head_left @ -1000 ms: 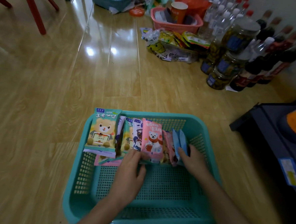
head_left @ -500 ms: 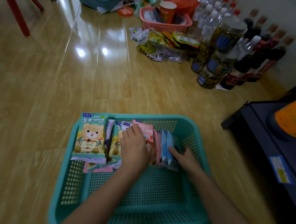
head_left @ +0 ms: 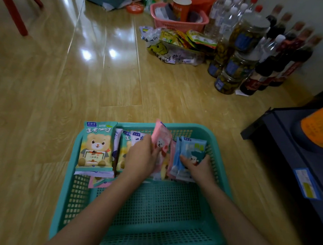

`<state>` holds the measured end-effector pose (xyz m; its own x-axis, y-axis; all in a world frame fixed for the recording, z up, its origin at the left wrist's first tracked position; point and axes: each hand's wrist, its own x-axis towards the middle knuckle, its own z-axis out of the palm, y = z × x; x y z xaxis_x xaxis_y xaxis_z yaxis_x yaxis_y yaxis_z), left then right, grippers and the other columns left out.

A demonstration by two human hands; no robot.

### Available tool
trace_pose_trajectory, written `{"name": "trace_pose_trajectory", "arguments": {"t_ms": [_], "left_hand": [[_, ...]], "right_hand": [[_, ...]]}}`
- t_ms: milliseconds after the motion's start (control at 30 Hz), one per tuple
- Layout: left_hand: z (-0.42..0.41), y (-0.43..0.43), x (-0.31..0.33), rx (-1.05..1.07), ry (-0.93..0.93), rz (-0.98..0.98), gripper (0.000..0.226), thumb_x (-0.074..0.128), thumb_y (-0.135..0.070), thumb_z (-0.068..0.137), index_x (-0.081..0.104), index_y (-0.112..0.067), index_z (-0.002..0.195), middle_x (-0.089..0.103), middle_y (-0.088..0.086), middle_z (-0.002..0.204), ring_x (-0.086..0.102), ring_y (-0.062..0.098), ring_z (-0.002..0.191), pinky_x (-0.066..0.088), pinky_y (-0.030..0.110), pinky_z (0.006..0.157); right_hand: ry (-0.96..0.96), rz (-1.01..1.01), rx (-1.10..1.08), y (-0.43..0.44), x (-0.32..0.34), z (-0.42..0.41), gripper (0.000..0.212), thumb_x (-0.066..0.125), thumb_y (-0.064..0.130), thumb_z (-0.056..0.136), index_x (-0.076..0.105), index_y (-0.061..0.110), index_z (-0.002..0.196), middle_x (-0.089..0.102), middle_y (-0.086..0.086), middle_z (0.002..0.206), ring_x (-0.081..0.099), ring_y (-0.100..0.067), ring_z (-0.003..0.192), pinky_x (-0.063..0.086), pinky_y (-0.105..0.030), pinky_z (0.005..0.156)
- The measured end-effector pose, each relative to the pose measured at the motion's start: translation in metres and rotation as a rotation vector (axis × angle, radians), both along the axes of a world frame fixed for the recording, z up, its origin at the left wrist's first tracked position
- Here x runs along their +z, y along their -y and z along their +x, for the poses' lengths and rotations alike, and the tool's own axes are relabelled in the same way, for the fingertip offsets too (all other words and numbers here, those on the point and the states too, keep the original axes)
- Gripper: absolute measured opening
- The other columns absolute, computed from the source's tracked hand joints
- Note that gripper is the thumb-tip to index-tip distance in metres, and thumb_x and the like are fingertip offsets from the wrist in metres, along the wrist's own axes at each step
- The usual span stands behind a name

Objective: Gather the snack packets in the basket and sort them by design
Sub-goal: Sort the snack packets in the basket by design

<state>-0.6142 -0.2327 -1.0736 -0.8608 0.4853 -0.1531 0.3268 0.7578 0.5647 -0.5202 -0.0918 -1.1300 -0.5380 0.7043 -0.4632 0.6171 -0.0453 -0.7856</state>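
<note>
My left hand (head_left: 141,159) pinches a pink packet (head_left: 162,138), tilted up just past its fingers. My right hand (head_left: 199,169) grips blue packets (head_left: 192,149), thumb on front. Green bear packet (head_left: 96,148) stands left of my left hand. All inside the teal basket (head_left: 151,207).

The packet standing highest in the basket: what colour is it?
The packet is pink; head view.

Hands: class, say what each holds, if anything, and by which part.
The left hand pinches the pink packet near its middle; the right hand grips the blue packets low down.
</note>
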Motion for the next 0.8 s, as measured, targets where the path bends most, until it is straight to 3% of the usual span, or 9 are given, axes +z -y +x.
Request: {"name": "trace_pose_trajectory", "arguments": {"t_ms": [67,133,200,233,333,467,567,700,800], "left_hand": [[0.011,0.014,0.006,0.073,0.147,0.234,0.024,0.048,-0.029,0.095,0.037,-0.016,0.078,0.048,-0.003,0.067,0.047,0.015,0.061,0.031,0.026,0.048],[0.027,0.033,0.012,0.145,0.350,0.444,0.012,0.048,-0.022,0.095,0.048,-0.017,0.085,0.060,-0.004,0.075,0.060,0.015,0.068,0.043,0.019,0.054],[0.044,0.053,0.016,0.190,0.551,0.537,0.008,0.049,-0.016,0.094,0.056,-0.018,0.092,0.070,-0.004,0.079,0.069,0.013,0.071,0.050,0.017,0.058],[0.052,0.061,0.015,0.204,0.653,0.541,0.009,0.050,-0.013,0.093,0.059,-0.018,0.093,0.072,-0.003,0.076,0.070,0.009,0.067,0.052,0.017,0.056],[0.075,0.076,0.002,0.223,0.888,0.440,0.013,0.053,-0.006,0.091,0.059,-0.017,0.094,0.074,0.000,0.075,0.070,0.010,0.062,0.054,0.021,0.055],[0.092,0.079,-0.024,0.201,0.948,0.251,0.008,0.045,-0.015,0.096,0.052,-0.015,0.101,0.068,0.012,0.100,0.065,0.023,0.085,0.051,0.042,0.085],[0.091,0.073,-0.033,0.134,0.891,0.110,0.014,0.035,-0.022,0.100,0.039,-0.009,0.103,0.057,0.006,0.093,0.055,0.017,0.081,0.048,0.031,0.076],[0.089,0.064,-0.031,0.044,0.923,0.061,0.010,0.029,-0.015,0.102,0.036,-0.014,0.095,0.047,-0.004,0.078,0.044,0.003,0.064,0.035,0.004,0.044],[0.084,0.059,-0.036,-0.078,0.941,0.015,0.026,0.029,-0.018,0.102,0.041,-0.023,0.080,0.054,-0.006,0.082,0.049,0.001,0.069,0.040,0.001,0.054]], "right_hand": [[-0.002,0.159,-0.003,0.006,0.011,0.002,0.068,0.074,0.030,0.076,0.035,0.001,0.124,0.053,-0.012,0.124,0.055,-0.025,0.111,0.048,-0.038,0.092],[-0.050,0.276,-0.004,0.013,0.028,0.011,0.053,0.071,0.022,0.081,0.039,0.000,0.116,0.054,-0.009,0.110,0.055,-0.019,0.098,0.045,-0.026,0.074],[-0.105,0.248,0.036,0.017,0.042,0.027,0.040,0.067,0.020,0.083,0.038,0.007,0.107,0.054,0.001,0.097,0.055,-0.015,0.088,0.041,-0.015,0.061],[-0.115,0.186,0.071,0.018,0.046,0.037,0.037,0.066,0.021,0.085,0.038,0.008,0.106,0.056,0.001,0.097,0.056,-0.015,0.088,0.042,-0.013,0.062],[-0.059,-0.084,0.174,0.022,0.055,0.068,0.032,0.058,0.021,0.089,0.041,0.010,0.115,0.060,-0.002,0.109,0.059,-0.011,0.093,0.049,-0.014,0.067],[0.264,-0.147,0.358,0.025,0.038,0.094,0.025,0.051,0.025,0.094,0.040,0.012,0.113,0.056,-0.007,0.122,0.055,-0.021,0.111,0.045,-0.037,0.096],[0.440,-0.146,0.379,0.025,0.028,0.089,0.025,0.045,0.020,0.097,0.038,0.006,0.117,0.051,-0.019,0.129,0.052,-0.028,0.114,0.040,-0.039,0.101],[0.586,-0.054,0.475,0.022,0.026,0.074,0.045,0.043,0.018,0.097,0.035,-0.009,0.133,0.047,-0.026,0.134,0.047,-0.036,0.124,0.040,-0.033,0.098],[0.682,-0.055,0.537,0.020,0.025,0.068,0.044,0.041,0.020,0.098,0.039,-0.007,0.132,0.048,-0.024,0.135,0.046,-0.034,0.126,0.040,-0.031,0.098]]}}
